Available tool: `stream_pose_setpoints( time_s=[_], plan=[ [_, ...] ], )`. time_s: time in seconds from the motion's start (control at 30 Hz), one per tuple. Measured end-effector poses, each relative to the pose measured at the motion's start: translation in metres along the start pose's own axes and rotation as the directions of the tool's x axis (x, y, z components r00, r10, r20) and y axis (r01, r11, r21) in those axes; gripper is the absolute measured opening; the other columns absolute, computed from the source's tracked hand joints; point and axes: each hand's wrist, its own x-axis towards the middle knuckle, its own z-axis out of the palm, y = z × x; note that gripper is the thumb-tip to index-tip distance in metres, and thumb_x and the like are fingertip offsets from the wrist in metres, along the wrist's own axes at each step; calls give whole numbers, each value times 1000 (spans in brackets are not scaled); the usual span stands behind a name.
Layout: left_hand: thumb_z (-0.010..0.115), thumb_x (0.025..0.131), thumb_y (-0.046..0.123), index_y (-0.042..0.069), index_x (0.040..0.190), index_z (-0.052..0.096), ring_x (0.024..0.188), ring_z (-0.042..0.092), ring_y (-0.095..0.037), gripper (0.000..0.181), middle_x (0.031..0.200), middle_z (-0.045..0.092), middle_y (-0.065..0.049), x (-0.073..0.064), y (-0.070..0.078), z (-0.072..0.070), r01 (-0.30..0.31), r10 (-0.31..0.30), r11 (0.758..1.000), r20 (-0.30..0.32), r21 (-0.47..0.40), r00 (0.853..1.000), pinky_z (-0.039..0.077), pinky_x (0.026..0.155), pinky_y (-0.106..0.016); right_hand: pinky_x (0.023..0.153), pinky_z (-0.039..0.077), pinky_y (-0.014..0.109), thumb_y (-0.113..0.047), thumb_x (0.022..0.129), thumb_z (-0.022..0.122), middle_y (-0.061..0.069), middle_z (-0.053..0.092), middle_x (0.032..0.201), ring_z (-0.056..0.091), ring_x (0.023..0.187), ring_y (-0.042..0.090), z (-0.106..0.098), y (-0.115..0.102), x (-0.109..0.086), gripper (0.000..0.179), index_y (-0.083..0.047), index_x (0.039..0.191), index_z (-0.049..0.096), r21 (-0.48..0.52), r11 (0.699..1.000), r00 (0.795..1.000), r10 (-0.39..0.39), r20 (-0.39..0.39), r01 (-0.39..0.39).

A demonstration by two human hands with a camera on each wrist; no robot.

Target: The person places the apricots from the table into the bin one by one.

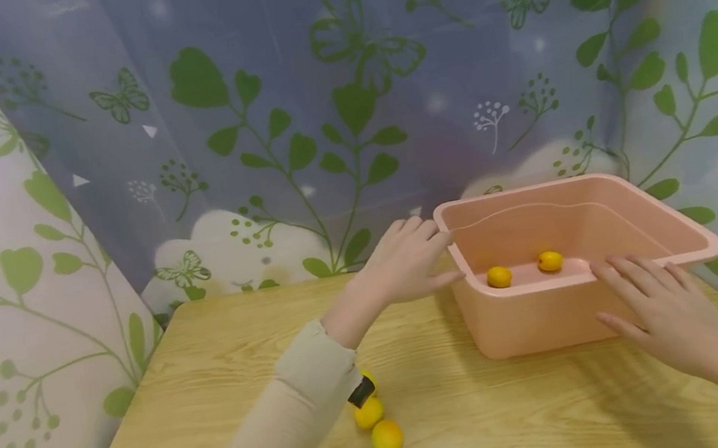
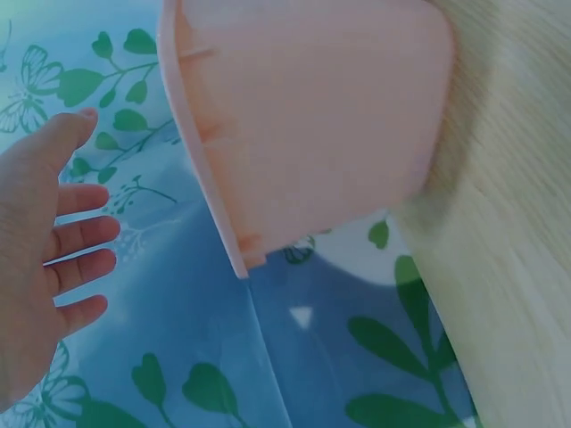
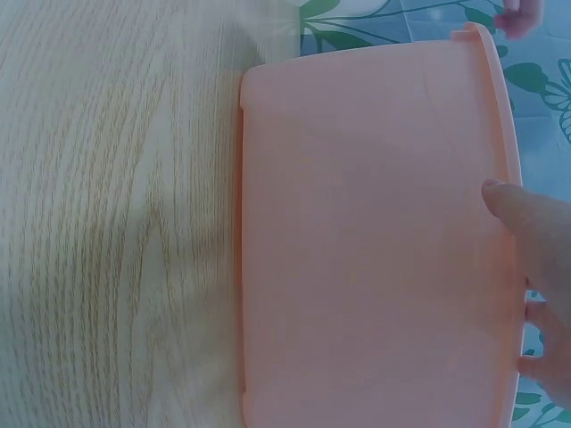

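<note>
A pink plastic basin [image 1: 548, 316] stands on the wooden table, right of centre. Over its front rim lie the fingers of my right hand [image 1: 669, 304]; in the right wrist view the thumb [image 3: 504, 201] is against the outer wall, with the other fingers past the rim. My left hand [image 1: 407, 259] is by the basin's left rim, fingers extended. The left wrist view shows a gap between that hand [image 2: 45, 232] and the rim [image 2: 201, 160]. Inside the basin lie two small yellow-orange fruits, one at left [image 1: 499, 277] and another farther right [image 1: 549, 262].
Several yellow fruits lie in a row on the table [image 1: 494, 425] near the left forearm, the front one [image 1: 387, 438] with an orange blush; the sleeve and a black piece partly hide the rear one. Behind the table hangs a leaf-and-butterfly printed curtain [image 1: 283, 60].
</note>
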Motion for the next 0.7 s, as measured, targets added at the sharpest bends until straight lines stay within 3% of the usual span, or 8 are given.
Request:
stream_pose_setpoints(
  time_s=[0.17,0.47,0.7],
  plan=[
    [55,85,55,15,116,60,93,49,-18,51,100,56,1,-29,-6,6,-22,22,1000,-64,-4,998,38,84,-33,104,14,58,-43,90,55,23,41,131,35,119,43,0,-2,1,70,-10,145,28,-21,1000,1000,9,7,-9],
    [56,85,53,11,115,59,92,50,-19,51,102,57,0,-80,-12,22,-74,74,997,-74,-7,995,39,84,-35,106,7,58,-40,91,55,25,38,134,31,124,44,-1,-4,1,73,-14,149,18,-14,999,998,37,43,-37],
    [59,84,51,10,112,59,97,52,-20,49,103,60,0,-107,-22,36,-23,22,999,-54,-25,998,40,87,-36,106,4,58,-41,92,53,26,38,133,29,124,45,2,-5,1,73,-14,149,16,-24,999,998,48,50,-47]
  ],
)
